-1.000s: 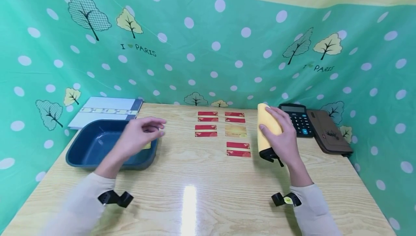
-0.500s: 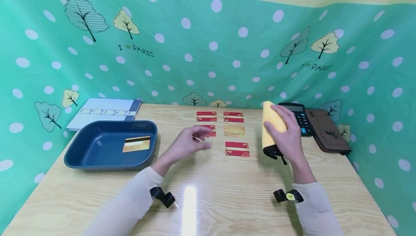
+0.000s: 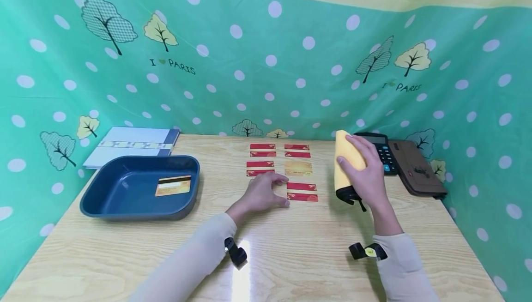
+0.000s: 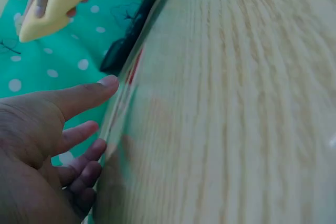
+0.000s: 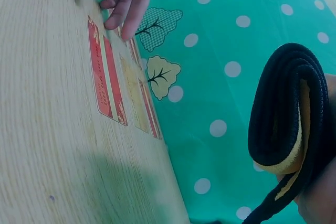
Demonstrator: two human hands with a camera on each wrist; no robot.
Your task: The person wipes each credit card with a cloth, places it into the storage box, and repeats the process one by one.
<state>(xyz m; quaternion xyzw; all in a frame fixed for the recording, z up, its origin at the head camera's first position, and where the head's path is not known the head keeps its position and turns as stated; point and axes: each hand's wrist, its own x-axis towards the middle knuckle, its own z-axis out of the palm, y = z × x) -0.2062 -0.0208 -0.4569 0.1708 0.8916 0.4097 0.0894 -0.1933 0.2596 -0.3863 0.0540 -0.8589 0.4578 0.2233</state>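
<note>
My left hand (image 3: 263, 193) is low over the table at the left edge of a red card (image 3: 302, 197), thumb and fingers apart with nothing between them. The right wrist view shows this card (image 5: 104, 77) with raised digits and a pale stripe. Behind it lies a gold card (image 3: 298, 168), and more red cards (image 3: 260, 164) lie around it in rows. My right hand (image 3: 367, 168) grips a folded yellow cloth (image 3: 347, 163) with black edging, held above the table. Its layered black end (image 5: 286, 103) and a dangling strip show in the right wrist view.
A blue basin (image 3: 139, 214) stands on the left with a gold card (image 3: 173, 185) bearing a black stripe inside. Behind it lies a white and blue notebook (image 3: 133, 138). A calculator (image 3: 384, 154) and a brown zipped case (image 3: 417, 168) lie at the back right, before the curtain.
My left hand has moved right from above the basin, across the table to the nearest red card, and lowered. The right hand still holds the cloth, shifted slightly right.
</note>
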